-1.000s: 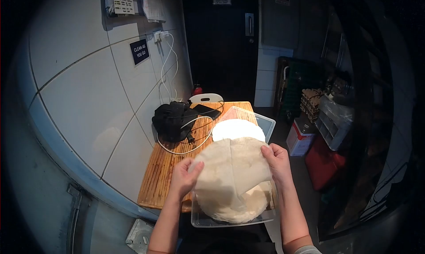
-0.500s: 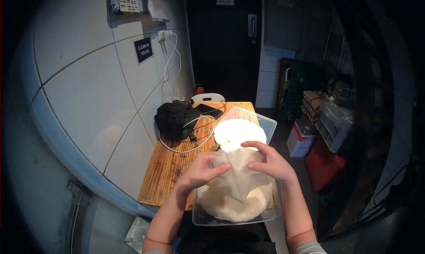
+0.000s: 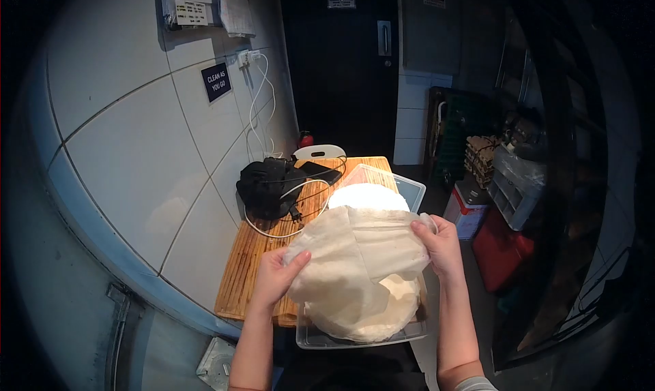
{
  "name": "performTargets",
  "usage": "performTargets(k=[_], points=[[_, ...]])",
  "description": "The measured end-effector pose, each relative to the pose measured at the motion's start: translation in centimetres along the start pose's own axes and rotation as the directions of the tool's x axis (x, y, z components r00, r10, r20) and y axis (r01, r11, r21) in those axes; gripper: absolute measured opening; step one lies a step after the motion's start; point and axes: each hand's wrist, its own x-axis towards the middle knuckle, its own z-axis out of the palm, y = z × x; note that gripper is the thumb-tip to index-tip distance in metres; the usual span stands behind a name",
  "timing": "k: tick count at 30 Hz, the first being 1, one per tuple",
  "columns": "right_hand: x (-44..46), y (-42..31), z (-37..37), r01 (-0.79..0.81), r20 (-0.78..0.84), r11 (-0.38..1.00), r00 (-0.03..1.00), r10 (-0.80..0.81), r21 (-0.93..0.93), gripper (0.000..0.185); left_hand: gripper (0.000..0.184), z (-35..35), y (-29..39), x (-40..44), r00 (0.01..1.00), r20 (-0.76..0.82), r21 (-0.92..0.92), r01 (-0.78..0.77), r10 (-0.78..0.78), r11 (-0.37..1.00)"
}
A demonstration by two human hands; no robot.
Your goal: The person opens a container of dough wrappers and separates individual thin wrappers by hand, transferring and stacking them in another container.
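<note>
A thin, pale, crinkled wrapper sheet [image 3: 358,248] is stretched out between my two hands. My left hand [image 3: 278,278] pinches its left edge, thumb on top. My right hand [image 3: 440,244] grips the opposite edge at the upper right, thumb also on top. Beneath the sheet, a stack of similar round wrappers [image 3: 399,309] lies in the near clear plastic tray [image 3: 321,343]. Behind it is a bright white round stack [image 3: 368,195], its front part covered by the raised sheet.
On the wooden table [image 3: 239,282] a black bag [image 3: 263,186] lies at left with a white cable [image 3: 266,234]. Another clear container [image 3: 413,190] stands at the back. White tiled wall is on the left; a red box [image 3: 501,254] and crates [image 3: 515,186] are on the right.
My hands have moved apart, left hand leftward and right hand rightward and up. The sheet, bunched and folded before, is now spread wide between them.
</note>
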Motion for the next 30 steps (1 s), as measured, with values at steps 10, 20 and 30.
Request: performTargets(k=[10,20,30], points=[[-1.7,0.2,3.3,-0.098,0.446,0.995,0.891,0.086,0.004,0.025,0.029,2.1,-0.9,2.7,0.903,0.400,0.034,0.158,-0.158,0.987],[-0.8,-1.8,3.5,-0.066,0.433,0.882,0.853,0.292,-0.466,0.043,0.028,5.0,2.2,1.9,0.918,0.395,0.127,-0.026,-0.027,0.992],[0.4,-1.2,-0.9,-0.023,0.202,0.953,0.976,0.087,-0.302,0.020,0.032,1.5,2.4,0.2,0.997,0.048,0.039,-0.069,0.067,0.997]])
